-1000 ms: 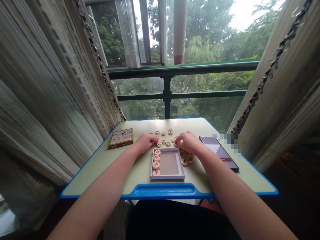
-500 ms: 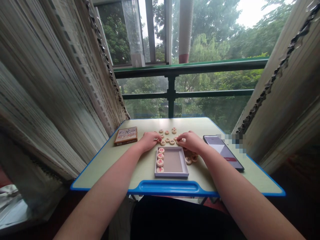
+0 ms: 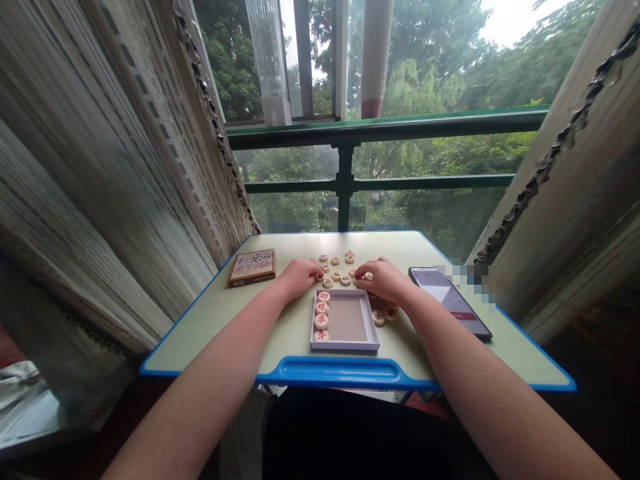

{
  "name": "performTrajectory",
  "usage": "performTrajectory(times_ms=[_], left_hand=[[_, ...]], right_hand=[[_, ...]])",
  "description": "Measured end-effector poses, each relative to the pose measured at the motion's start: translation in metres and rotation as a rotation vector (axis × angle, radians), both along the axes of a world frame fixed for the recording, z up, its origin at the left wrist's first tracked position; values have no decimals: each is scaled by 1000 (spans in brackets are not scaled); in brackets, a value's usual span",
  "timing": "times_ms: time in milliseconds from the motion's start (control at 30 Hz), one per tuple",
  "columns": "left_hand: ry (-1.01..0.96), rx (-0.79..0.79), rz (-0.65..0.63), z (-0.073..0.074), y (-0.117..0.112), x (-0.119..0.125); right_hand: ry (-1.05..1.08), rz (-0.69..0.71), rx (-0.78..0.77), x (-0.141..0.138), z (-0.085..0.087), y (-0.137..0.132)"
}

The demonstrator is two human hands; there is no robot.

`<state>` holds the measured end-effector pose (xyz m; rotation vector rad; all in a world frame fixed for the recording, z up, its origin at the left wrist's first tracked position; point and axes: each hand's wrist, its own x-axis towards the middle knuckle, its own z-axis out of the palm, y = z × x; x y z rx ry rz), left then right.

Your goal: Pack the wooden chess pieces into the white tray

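My left hand (image 3: 301, 277) rests on the table beyond the box's left corner, fingers bent together over a Chinese chess piece at its fingertips. Opposite it, my right hand (image 3: 383, 279) has thumb and fingers curled on another round piece, partly hidden by them. Between the hands lie several loose wooden Chinese chess pieces (image 3: 345, 281). In front of them stands an open shallow box (image 3: 373, 327). A column of red-marked pieces (image 3: 321, 321) lines its left side. More pieces (image 3: 379, 318) lie right of the box, partly under my right wrist.
A patterned box lid or flat box (image 3: 253, 265) lies at the back left of the table (image 3: 215, 333). A phone (image 3: 453, 307) lies at the right, beside my right forearm. Blue trim edges the table, with a railing (image 3: 345, 180) behind and curtains on both sides.
The view has tilted and shifted slightly. Both hands stay in nearly the same places among the pieces, with only small finger movements. The pieces in the box look unchanged.
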<state>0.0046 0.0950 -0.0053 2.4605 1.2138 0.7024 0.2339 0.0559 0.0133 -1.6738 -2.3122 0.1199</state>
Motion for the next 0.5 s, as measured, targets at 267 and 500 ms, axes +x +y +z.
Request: performTrajectory(times_ms=[267, 500], left_hand=[[-180, -213, 5, 25, -14, -4], [-145, -176, 113, 18, -10, -4]], right_hand=[[54, -2, -2, 3, 0, -1], [182, 67, 89, -1, 10, -7]])
